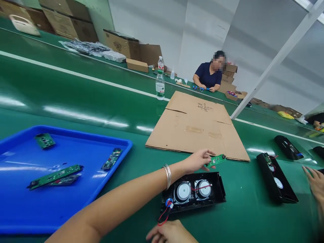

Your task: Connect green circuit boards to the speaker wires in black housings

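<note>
My left hand point(199, 160), with silvery bangles on the wrist, is closed on a small green circuit board point(216, 160) above the far edge of a black speaker housing point(194, 205). Two round speakers, one a white-backed speaker point(183, 191), sit inside that housing. Red and black wires point(164, 216) with a white plug hang over its near left corner. Just below these wires, at the bottom edge, is my right hand point(172, 233), its partly visible fingers apart and pointing left. I see nothing held in it; its fingertips are partly cut off by the frame.
To the left, a blue tray point(76, 216) bears several circuit boards. A flat cardboard sheet point(202, 118) lies ahead, beside a water bottle point(160, 87). More black housings point(275, 179) stand at right, near another person's hand point(315, 182). A co-worker point(209, 74) sits across the line.
</note>
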Motion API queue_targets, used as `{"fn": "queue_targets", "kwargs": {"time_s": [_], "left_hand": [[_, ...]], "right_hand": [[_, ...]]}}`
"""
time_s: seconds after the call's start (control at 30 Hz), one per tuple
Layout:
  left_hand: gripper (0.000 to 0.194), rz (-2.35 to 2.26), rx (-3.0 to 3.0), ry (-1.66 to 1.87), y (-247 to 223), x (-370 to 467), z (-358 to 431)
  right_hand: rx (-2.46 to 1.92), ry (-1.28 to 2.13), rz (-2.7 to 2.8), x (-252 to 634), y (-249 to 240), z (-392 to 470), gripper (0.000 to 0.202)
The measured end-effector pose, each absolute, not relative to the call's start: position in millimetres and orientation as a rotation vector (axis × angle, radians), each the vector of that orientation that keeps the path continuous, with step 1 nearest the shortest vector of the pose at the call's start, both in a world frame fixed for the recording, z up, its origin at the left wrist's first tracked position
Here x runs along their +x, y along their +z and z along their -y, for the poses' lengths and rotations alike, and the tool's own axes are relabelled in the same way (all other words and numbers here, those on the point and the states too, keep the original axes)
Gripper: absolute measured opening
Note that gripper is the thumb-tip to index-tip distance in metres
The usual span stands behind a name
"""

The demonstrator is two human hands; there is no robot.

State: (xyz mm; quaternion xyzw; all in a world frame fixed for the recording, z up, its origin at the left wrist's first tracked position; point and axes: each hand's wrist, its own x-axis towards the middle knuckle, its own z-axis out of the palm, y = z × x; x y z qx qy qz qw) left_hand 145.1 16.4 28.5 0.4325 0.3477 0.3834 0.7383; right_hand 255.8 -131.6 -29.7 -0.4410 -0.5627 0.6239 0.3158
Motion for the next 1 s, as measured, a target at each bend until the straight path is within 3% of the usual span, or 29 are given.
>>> {"fn": "queue_targets", "kwargs": {"time_s": [0.07, 0.17, 0.27, 0.5, 0.77, 1.0], "left_hand": [[0.021, -0.781, 0.900, 0.912, 37, 124, -2], [0.021, -0.854, 0.721, 1.111, 42, 84, 32], [0.024, -0.965, 0.564, 1.214, 36, 54, 69], [0.030, -1.148, 0.359, 1.341, 9, 43, 128], [0.018, -1.351, 0.737, 1.392, 1, 44, 138], [0.011, -1.469, 1.256, 1.360, 8, 28, 137]], "right_hand": [[-1.128, 1.586, 1.589, 245, -26, 129, 0.052], [-1.112, 1.553, 1.607, 236, -22, 122, 0.029], [-1.097, 1.483, 1.647, 224, -19, 117, 0.034], [-1.043, 1.186, 1.865, 193, 3, 107, 0.021], [-1.020, 0.901, 2.046, 202, 22, 86, 0.022], [-1.196, 1.149, 1.910, 215, 19, 89, 0.025]]}}
